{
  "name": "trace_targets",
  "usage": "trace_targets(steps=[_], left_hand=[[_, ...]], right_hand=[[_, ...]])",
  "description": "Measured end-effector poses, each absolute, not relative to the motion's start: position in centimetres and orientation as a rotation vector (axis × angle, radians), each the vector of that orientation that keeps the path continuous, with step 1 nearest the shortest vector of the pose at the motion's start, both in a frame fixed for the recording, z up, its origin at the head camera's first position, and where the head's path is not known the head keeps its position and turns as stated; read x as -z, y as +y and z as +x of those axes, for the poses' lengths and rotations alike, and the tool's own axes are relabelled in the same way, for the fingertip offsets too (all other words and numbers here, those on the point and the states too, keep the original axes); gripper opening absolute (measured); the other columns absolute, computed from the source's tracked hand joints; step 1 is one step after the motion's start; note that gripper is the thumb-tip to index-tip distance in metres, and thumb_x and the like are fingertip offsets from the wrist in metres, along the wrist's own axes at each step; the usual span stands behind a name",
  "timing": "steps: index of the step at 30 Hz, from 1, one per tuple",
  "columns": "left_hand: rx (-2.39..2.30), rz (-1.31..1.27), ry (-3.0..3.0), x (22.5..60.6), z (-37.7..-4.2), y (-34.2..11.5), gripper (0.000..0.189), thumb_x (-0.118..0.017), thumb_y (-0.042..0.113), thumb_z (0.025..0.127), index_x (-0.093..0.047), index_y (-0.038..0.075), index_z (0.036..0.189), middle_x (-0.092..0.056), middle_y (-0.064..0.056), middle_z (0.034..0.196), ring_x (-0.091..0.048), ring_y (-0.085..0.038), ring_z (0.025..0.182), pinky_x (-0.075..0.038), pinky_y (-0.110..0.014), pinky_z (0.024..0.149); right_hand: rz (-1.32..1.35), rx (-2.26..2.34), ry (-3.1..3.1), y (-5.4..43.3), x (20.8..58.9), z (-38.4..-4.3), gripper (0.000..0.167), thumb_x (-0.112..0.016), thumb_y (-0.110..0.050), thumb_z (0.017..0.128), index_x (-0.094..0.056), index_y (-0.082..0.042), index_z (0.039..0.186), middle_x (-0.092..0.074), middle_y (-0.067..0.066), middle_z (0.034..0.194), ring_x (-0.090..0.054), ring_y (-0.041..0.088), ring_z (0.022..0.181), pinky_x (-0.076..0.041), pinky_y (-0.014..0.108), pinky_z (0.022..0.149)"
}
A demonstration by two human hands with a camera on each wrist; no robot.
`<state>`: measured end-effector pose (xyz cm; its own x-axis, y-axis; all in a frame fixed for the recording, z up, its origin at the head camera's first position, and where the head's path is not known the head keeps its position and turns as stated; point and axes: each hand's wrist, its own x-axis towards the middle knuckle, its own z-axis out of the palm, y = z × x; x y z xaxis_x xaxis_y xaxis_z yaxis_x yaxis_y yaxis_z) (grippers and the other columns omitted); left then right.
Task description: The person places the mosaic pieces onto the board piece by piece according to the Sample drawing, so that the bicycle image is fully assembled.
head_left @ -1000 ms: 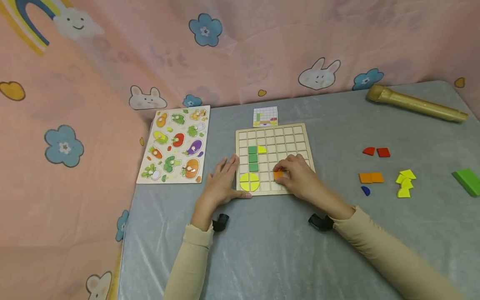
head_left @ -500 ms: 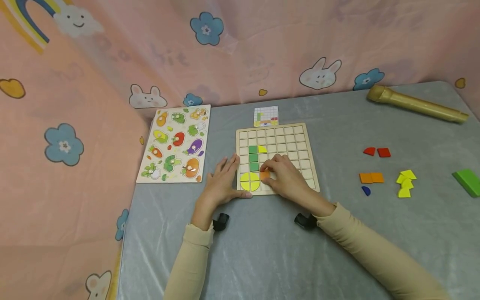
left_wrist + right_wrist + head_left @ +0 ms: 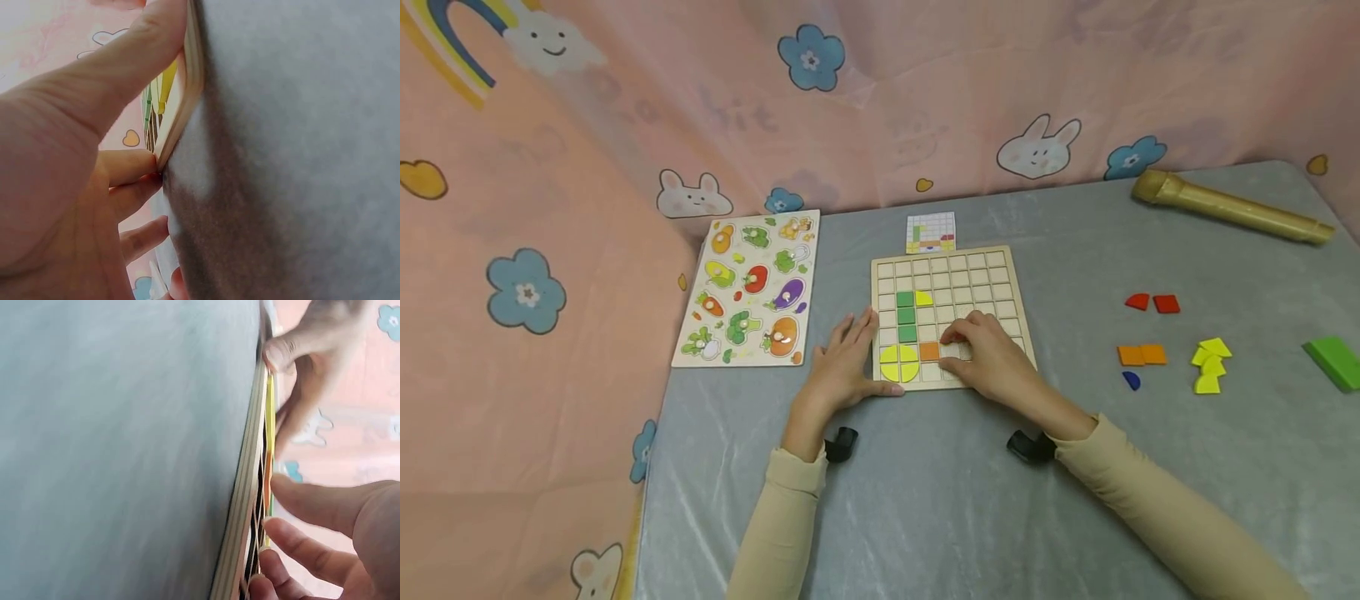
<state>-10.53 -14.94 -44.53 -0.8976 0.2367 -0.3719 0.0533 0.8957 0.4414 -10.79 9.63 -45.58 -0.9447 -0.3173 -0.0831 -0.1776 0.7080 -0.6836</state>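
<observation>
A wooden grid board (image 3: pixel 1028 350) lies on the grey cloth. Along its left and front edges my left hand (image 3: pixel 841 367) rests with fingers extended, the thumb on the near rim; the left wrist view shows that thumb (image 3: pixel 150 37) at the board's corner. Over the lower middle cells is my right hand (image 3: pixel 992 358), thumb and index finger spread, holding nothing. Just left of those fingertips an orange square tile (image 3: pixel 929 351) sits in a cell, beside a circle of yellow quarter pieces (image 3: pixel 898 364). Above are a column of green squares (image 3: pixel 906 317) and a yellow quarter piece (image 3: pixel 923 298).
Behind the board lies a pattern card (image 3: pixel 931 232). A vegetable puzzle (image 3: pixel 747 287) is at left. On the right are red pieces (image 3: pixel 1167 304), orange squares (image 3: pixel 1142 356), a blue half-disc (image 3: pixel 1132 381), yellow pieces (image 3: pixel 1210 367), a green block (image 3: pixel 1333 363) and a gold microphone (image 3: pixel 1232 207).
My right hand carried the orange tile left across the board, let go of it in the cell beside the yellow circle, and moved slightly right. The left hand stayed in place.
</observation>
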Motion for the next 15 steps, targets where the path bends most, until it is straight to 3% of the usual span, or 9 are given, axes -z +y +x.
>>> trace_targets(steps=[5, 11, 15], left_hand=[[-0.611, 0.212, 2.640, 44.5, -10.4, -15.0, 0.124, -0.091, 0.052, 0.080, -0.015, 0.019, 0.172, -0.007, 0.007, 0.181, -0.004, -0.026, 0.168, -0.013, -0.078, 0.123], [-0.616, 0.219, 2.632, 44.6, -10.4, -15.0, 0.125, -0.091, 0.052, 0.080, -0.014, 0.019, 0.172, -0.006, 0.007, 0.181, -0.003, -0.026, 0.168, -0.012, -0.079, 0.123], [-0.617, 0.215, 2.631, 44.6, -10.5, -15.0, 0.124, -0.091, 0.052, 0.080, -0.014, 0.019, 0.172, -0.006, 0.007, 0.181, -0.003, -0.026, 0.168, -0.012, -0.078, 0.124]], right_hand=[[-0.379, 1.062, 2.711, 12.7, 45.1, -10.3, 0.029, -0.080, -0.019, 0.094, -0.071, -0.004, 0.116, -0.059, 0.016, 0.114, -0.050, 0.033, 0.109, -0.045, 0.046, 0.089], [-0.292, 0.983, 2.725, 18.0, 44.7, -9.5, 0.039, -0.075, -0.018, 0.099, -0.063, 0.002, 0.130, -0.050, 0.031, 0.134, -0.046, 0.048, 0.124, -0.043, 0.066, 0.102], [-0.196, 0.920, 2.768, 21.9, 44.6, -9.4, 0.042, -0.074, -0.018, 0.100, -0.059, 0.004, 0.132, -0.043, 0.036, 0.136, -0.042, 0.053, 0.123, -0.041, 0.070, 0.097]])
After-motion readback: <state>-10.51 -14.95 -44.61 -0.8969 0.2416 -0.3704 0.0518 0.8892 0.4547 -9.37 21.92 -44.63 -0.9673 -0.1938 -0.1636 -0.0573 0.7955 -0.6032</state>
